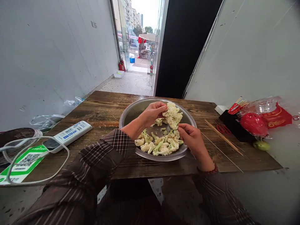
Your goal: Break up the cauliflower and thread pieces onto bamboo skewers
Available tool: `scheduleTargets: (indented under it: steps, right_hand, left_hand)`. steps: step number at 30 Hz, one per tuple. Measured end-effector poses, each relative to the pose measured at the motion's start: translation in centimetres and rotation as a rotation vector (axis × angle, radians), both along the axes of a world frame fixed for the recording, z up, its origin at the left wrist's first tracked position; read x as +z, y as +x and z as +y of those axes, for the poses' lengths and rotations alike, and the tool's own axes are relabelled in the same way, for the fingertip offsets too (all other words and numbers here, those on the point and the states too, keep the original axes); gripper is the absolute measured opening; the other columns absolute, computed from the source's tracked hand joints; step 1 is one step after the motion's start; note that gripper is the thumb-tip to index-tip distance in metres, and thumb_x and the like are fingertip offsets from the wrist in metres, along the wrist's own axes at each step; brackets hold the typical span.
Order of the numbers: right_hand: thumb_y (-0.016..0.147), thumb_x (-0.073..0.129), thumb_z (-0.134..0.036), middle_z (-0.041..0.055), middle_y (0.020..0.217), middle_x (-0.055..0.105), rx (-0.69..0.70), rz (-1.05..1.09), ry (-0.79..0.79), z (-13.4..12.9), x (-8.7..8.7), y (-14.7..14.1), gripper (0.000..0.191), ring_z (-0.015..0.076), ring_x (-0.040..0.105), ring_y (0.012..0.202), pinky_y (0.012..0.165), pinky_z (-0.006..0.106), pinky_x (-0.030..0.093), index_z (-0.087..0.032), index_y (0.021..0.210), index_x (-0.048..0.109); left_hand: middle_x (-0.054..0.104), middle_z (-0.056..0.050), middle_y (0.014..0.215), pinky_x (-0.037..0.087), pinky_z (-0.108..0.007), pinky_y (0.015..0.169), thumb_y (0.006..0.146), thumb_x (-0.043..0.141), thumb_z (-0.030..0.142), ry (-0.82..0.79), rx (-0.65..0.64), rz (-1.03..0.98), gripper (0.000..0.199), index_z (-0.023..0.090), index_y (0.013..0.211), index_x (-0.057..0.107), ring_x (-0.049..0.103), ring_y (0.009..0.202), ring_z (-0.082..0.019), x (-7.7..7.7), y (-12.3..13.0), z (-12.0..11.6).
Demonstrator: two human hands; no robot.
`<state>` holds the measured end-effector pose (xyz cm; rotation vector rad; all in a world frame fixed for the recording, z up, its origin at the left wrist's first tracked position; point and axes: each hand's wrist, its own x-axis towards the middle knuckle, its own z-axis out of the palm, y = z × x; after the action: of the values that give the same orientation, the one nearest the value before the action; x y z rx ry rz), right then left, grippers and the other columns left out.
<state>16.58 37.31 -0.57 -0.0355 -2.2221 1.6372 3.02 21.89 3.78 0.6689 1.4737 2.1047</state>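
Note:
A large piece of cauliflower point(172, 115) is held up over a wide metal bowl point(127, 115). My left hand point(153, 113) grips its upper left side, thumb and fingers closed on it. At its lower right edge, my right hand point(191, 136) pinches the same piece with thumb and forefinger. Below them, several cut cauliflower florets point(161, 145) with pale green stems lie in the bowl. The far part of the bowl's floor is partly hidden by my hands.
Thin wooden skewers point(225, 137) lie right of the bowl, near red-handled scissors point(222, 128) and a black box point(234, 125) with red packets. A white device point(72, 134), cable and green QR card point(25, 161) lie left on the wooden table point(103, 109). A doorway opens beyond.

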Motion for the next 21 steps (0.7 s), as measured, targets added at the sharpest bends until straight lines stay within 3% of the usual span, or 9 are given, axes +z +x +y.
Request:
scheduleTargets:
  steps: [6,13,21]
  right_hand:
    - [0.08,0.06,-0.043,-0.0061,0.052,0.045,-0.008,0.003,-0.037,0.4,-0.2,-0.1,0.032,0.0072,0.036,0.044,0.043,0.021,0.027,-0.014,0.093,0.066]
    - [0.076,0.065,-0.042,-0.0077,0.048,0.041,0.033,-0.015,-0.192,0.5,0.1,0.0,0.032,0.006,0.031,0.042,0.04,0.02,0.022,-0.015,0.092,0.066]
    - [0.077,0.064,-0.043,-0.0066,0.047,0.044,-0.029,0.009,-0.155,0.2,0.6,0.2,0.033,0.0058,0.034,0.04,0.039,0.02,0.024,-0.014,0.092,0.068]
  left_hand:
    - [0.056,0.001,0.066,0.047,-0.023,0.06,0.07,0.075,0.022,-0.009,0.024,0.01,0.019,0.012,0.072,0.059,0.053,0.059,-0.007,-0.2,-0.1,0.2]
    - [0.057,0.003,0.068,0.046,-0.021,0.063,0.07,0.075,0.025,0.023,0.01,0.042,0.024,0.013,0.074,0.056,0.053,0.062,-0.006,-0.7,0.1,0.9]
    - [0.06,-0.003,0.071,0.046,-0.026,0.064,0.078,0.068,0.029,-0.238,0.084,0.081,0.017,0.015,0.083,0.061,0.057,0.061,-0.01,0.4,-0.8,0.0]
